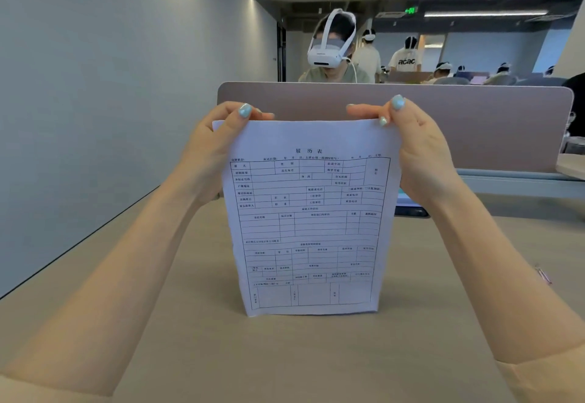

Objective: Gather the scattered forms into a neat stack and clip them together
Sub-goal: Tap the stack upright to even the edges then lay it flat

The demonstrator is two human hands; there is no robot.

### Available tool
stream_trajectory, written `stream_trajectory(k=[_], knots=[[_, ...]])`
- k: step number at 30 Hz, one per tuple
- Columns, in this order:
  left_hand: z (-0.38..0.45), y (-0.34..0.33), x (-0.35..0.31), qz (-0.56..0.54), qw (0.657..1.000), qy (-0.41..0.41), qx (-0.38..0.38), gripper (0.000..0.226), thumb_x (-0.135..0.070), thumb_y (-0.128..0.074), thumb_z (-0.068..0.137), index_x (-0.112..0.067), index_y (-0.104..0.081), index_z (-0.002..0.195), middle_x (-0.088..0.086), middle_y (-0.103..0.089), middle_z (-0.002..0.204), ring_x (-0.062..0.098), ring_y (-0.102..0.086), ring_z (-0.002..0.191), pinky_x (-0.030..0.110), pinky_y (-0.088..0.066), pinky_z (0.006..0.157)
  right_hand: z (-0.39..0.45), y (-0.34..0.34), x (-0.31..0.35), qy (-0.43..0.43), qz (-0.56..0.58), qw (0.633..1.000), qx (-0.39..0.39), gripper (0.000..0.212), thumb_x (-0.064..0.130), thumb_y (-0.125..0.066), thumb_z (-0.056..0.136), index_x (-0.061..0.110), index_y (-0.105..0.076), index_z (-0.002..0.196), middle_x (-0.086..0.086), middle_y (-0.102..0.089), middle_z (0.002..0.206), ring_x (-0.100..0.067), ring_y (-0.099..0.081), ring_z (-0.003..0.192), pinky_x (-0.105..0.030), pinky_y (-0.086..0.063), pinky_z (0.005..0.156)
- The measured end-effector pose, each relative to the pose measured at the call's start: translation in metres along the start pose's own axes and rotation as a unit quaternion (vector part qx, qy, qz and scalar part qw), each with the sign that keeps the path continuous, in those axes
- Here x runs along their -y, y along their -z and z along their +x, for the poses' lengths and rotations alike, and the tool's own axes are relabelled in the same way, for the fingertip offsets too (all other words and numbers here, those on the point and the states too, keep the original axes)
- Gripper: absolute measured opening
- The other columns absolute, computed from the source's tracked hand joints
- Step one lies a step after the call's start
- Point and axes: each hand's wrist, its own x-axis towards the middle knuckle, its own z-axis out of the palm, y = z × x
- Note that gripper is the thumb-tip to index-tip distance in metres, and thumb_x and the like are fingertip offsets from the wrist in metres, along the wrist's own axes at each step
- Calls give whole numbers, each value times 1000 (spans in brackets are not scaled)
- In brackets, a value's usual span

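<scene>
A stack of white printed forms point(308, 222) stands upright on its bottom edge on the beige desk point(316, 355), the printed table facing me. My left hand point(215, 149) grips the stack's upper left side, thumb in front near the top corner. My right hand point(414, 149) grips the upper right side the same way. A small pink clip point(544, 275) lies on the desk far to the right, apart from both hands.
A pinkish desk divider point(474, 124) runs across behind the forms. A dark flat object point(411, 209) lies on the desk behind the right hand, partly hidden. A person wearing a white headset point(329, 51) sits beyond the divider. A grey wall is on the left.
</scene>
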Motion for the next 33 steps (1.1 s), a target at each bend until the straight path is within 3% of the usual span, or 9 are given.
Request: stream_trajectory(k=[4,7,10,15,17,22,28,31,33], knots=[[-4,0,5,51,998,47,11,30,-50,-50,81,-24,-64,81,-10,-72,70,9,-67,64,25,-54,56,2,4,-6,-13,4,1000,-4,35,25,-38,98,17,-52,67,10,-76,91,-10,-68,85,-30,-53,75],[-12,-3,16,42,993,106,13,40,-54,-34,90,-29,-64,83,-14,-75,69,4,-71,67,23,-57,58,1,7,-11,-21,6,999,-27,35,26,-40,97,20,-56,67,9,-76,90,-9,-68,84,-31,-53,76],[-19,-4,27,26,989,142,18,46,-54,-26,92,-33,-66,84,-14,-76,77,3,-72,76,25,-57,63,1,8,-12,-12,12,998,-53,26,26,-43,96,23,-62,79,8,-76,85,-8,-69,80,-26,-55,70],[-30,1,42,47,988,145,27,41,-59,-46,73,-29,-69,90,-11,-76,88,10,-71,89,31,-56,79,-11,14,-25,-39,0,998,-55,17,37,-50,90,30,-66,91,10,-72,86,-7,-67,76,-23,-53,60],[-38,2,53,54,985,159,26,37,-58,-56,72,-29,-66,92,-14,-76,84,7,-71,85,29,-56,77,-22,17,-41,-85,-11,995,-42,15,37,-57,85,29,-68,89,10,-74,85,-9,-68,79,-26,-53,63],[-44,-3,67,53,985,163,9,16,-36,-65,73,-29,-69,87,-13,-76,83,9,-72,84,38,-55,85,-33,13,-64,-141,-30,989,-41,12,28,-57,87,25,-69,90,13,-76,86,-9,-71,87,-22,-55,71],[-11,-7,33,36,996,85,9,19,-38,-65,68,-33,-68,86,-14,-76,85,9,-72,85,31,-59,73,1,14,-20,-104,-10,993,-47,29,45,-40,93,30,-64,88,19,-73,84,1,-69,82,-27,-54,76],[-3,-7,27,47,995,82,14,9,-39,-60,82,-38,-69,80,-19,-75,80,3,-71,78,26,-58,60,7,20,-11,-108,41,993,-29,27,41,-40,94,29,-64,90,17,-74,83,-3,-70,82,-30,-57,74],[-5,-4,33,51,994,94,23,12,-44,-61,79,-38,-72,78,-17,-75,83,6,-71,81,30,-58,68,2,23,-19,-127,22,992,-12,20,31,-47,93,22,-64,96,7,-74,91,-13,-72,85,-34,-59,72]])
